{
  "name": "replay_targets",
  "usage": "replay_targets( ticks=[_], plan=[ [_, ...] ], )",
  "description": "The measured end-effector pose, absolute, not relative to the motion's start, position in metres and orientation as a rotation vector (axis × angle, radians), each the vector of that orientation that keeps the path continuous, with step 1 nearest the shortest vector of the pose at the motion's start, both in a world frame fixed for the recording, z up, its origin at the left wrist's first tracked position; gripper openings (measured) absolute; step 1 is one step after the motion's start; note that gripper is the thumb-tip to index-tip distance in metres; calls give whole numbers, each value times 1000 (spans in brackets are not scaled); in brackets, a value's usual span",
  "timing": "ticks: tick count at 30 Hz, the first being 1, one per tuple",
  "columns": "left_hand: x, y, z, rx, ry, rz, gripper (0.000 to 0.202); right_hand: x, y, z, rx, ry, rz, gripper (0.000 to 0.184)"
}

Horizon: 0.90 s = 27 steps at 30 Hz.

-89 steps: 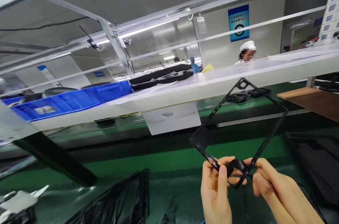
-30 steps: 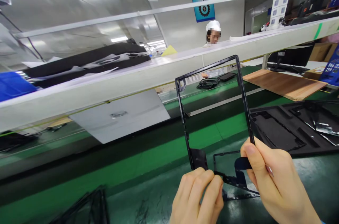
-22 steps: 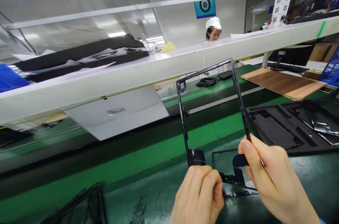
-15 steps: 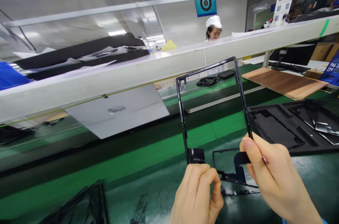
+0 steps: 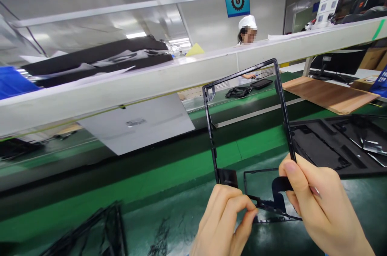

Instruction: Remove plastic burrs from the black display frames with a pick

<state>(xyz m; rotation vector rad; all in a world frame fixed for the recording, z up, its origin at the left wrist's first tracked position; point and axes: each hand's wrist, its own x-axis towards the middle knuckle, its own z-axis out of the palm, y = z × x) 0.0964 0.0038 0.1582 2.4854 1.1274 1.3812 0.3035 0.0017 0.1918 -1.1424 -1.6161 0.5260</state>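
A thin black rectangular plastic frame [image 5: 285,111] is held upright and slightly tilted above the green bench. My right hand [image 5: 322,197] pinches its lower right side between thumb and fingers; a small shiny bit shows by these fingers, too small to name. My left hand [image 5: 225,221] is closed at the lower left corner, thumb and forefinger pinching at the bottom bar. A dark flap [image 5: 228,177] sticks inward above the left hand, and a curved black strip [image 5: 277,191] hangs by the right fingers. Behind the bottom bar, another thin black frame [image 5: 256,172] lies on the bench.
Black frames are piled on the bench [image 5: 145,215] at lower left. A black foam tray [image 5: 326,157] with frames stands right, near a wooden board [image 5: 329,92]. A white shelf beam [image 5: 151,82] crosses above. Beyond it is a co-worker in a white cap [image 5: 247,22].
The view has shifted slightly. My left thumb and forefinger have moved a little right along the bottom bar, their tips now closer together. A co-worker's hand now shows through the held frame.
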Motion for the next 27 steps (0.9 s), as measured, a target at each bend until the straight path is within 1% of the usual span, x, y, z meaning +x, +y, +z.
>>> replay_targets(
  ticks=[7, 11, 18, 27],
  plan=[
    [100, 5, 161, 2599, 1111, 1265, 24, 301, 1, 204, -1085, -1817, 307, 36],
    [100, 5, 160, 2647, 1133, 1216, 28, 300, 3, 205, -1082, -1862, 252, 35],
    [95, 4, 163, 2668, 1126, 1206, 26, 300, 5, 203, -1103, -1833, 287, 35],
    [92, -2, 167, 2595, 1145, 1212, 25, 303, 5, 199, -1124, -1736, 447, 38]
  ],
)
